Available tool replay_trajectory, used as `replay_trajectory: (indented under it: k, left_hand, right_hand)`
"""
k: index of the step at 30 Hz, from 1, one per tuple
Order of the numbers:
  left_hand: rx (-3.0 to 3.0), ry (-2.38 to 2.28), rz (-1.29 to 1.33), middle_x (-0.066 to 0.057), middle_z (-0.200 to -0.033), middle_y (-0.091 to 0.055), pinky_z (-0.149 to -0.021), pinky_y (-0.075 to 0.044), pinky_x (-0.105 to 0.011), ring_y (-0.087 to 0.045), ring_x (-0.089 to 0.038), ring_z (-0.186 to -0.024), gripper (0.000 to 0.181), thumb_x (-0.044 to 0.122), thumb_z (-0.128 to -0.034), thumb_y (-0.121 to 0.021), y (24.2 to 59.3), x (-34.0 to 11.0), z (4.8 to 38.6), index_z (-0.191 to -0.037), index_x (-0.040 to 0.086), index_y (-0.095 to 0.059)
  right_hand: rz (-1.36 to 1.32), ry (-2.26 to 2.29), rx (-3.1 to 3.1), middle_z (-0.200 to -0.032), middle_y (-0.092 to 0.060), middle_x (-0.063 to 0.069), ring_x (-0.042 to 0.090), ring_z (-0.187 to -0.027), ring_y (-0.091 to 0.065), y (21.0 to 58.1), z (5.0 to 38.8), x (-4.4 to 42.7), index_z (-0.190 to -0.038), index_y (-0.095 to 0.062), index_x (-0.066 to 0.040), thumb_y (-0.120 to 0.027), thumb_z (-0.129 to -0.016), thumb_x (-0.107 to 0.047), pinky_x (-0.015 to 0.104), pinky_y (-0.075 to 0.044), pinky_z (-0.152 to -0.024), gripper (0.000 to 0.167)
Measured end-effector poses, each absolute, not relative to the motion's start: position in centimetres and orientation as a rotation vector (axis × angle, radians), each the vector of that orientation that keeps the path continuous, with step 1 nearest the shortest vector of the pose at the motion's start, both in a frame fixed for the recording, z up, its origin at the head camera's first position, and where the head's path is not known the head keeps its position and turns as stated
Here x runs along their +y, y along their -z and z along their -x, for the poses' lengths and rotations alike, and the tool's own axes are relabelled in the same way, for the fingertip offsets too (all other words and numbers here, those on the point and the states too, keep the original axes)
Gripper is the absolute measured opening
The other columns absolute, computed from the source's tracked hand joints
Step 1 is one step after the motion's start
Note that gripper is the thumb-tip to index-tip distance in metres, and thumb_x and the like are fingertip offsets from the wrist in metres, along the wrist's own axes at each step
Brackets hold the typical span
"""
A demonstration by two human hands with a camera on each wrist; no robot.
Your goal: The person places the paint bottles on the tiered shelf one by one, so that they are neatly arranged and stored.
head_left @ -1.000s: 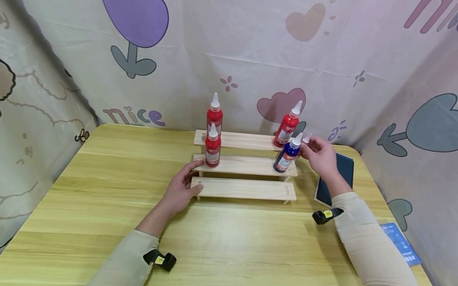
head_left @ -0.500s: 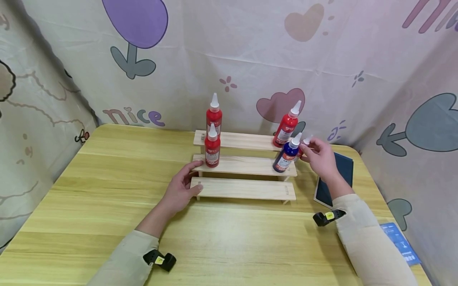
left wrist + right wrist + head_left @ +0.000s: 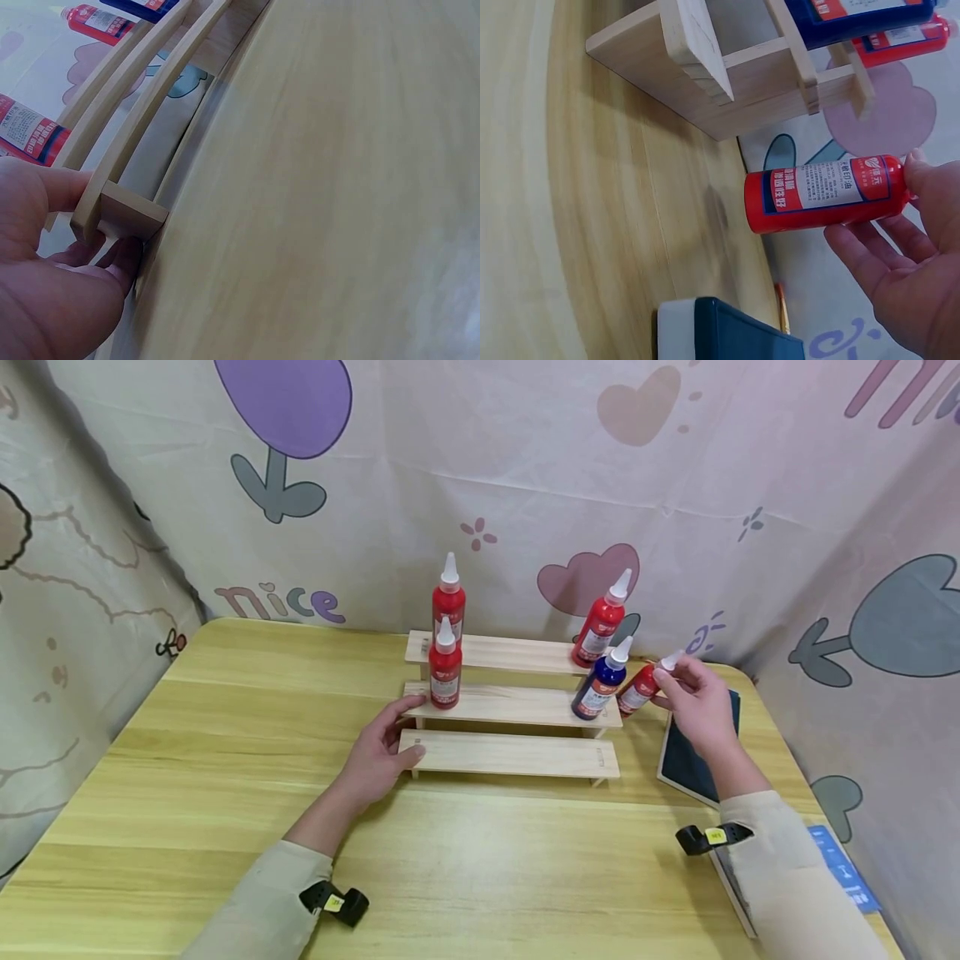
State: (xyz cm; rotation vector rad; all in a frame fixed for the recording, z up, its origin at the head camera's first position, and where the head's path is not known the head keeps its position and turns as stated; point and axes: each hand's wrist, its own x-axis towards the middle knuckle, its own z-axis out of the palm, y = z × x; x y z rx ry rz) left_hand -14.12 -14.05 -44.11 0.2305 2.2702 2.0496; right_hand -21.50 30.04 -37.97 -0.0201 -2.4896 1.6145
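A red squeeze bottle (image 3: 825, 193) with a white nozzle is pinched near its neck by my right hand (image 3: 699, 708). It hangs tilted at the right end of a three-step wooden rack (image 3: 510, 753), its base off the table in the right wrist view. My left hand (image 3: 372, 762) grips the rack's left end, thumb on the lowest step and fingers by the middle one. A red bottle (image 3: 446, 677) and a blue bottle (image 3: 600, 689) stand on the middle step. Two more red bottles, one left (image 3: 448, 602) and one right (image 3: 600, 631), stand on the top step.
A dark teal-covered box-like object (image 3: 686, 760) lies on the table (image 3: 480, 868) beneath my right hand. A blue printed card (image 3: 843, 868) lies at the right edge, partly behind the sleeve. A patterned cloth (image 3: 480, 460) hangs close behind the rack.
My right hand has moved right and slightly toward me, bringing the red bottle out from behind the blue one. The left hand and the rack stay in place.
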Motion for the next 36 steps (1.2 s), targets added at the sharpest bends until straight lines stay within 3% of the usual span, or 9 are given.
replay_trajectory:
  k: [11, 21, 28, 36]
  left_hand:
    - [2.265, -2.059, -0.233, -0.001, -0.153, -0.04, -0.116, -0.026, -0.044, -0.04, -0.029, -0.135, 0.067, -0.01, -0.091, -0.064, 44.1, -14.2, 14.0, -0.147, 0.022, -0.047]
    - [2.263, -2.057, -0.243, -0.004, -0.153, -0.039, -0.116, -0.025, -0.046, -0.039, -0.031, -0.136, 0.067, -0.012, -0.0905, -0.063, 44.2, -14.1, 14.2, -0.148, 0.019, -0.046]
    - [2.262, -2.064, -0.248, -0.003, -0.153, -0.039, -0.116, -0.026, -0.045, -0.039, -0.031, -0.136, 0.067, -0.012, -0.0902, -0.063, 44.3, -14.1, 14.2, -0.148, 0.019, -0.046]
    - [2.264, -2.068, -0.246, -0.005, -0.152, -0.04, -0.115, -0.026, -0.044, -0.04, -0.031, -0.135, 0.067, -0.013, -0.0897, -0.063, 44.2, -14.1, 14.2, -0.147, 0.018, -0.047]
  right_hand:
    - [-0.008, -1.581, -2.428, -0.111, -0.064, 0.0, 0.01, -0.095, -0.064, 37.0, 18.7, 31.0, -0.129, -0.06, 0.001, -0.067, -0.097, -0.02, 0.026, -0.056, -0.075, 0.039]
    - [-0.124, -1.54, -2.437, -0.119, -0.062, 0.001, 0.012, -0.099, -0.064, 35.6, 15.9, 30.7, -0.129, -0.064, -0.006, -0.065, -0.098, -0.012, 0.025, -0.056, -0.074, 0.032]
    - [-0.241, -1.458, -2.479, -0.121, -0.062, 0.004, 0.015, -0.1, -0.065, 34.8, 14.3, 29.8, -0.13, -0.06, 0.001, -0.063, -0.099, -0.009, 0.026, -0.057, -0.074, 0.033]
    - [-0.4, -1.45, -2.463, -0.119, -0.065, 0.006, 0.017, -0.095, -0.064, 34.3, 12.7, 27.3, -0.122, -0.064, 0.001, -0.063, -0.097, -0.003, 0.025, -0.057, -0.074, 0.025]
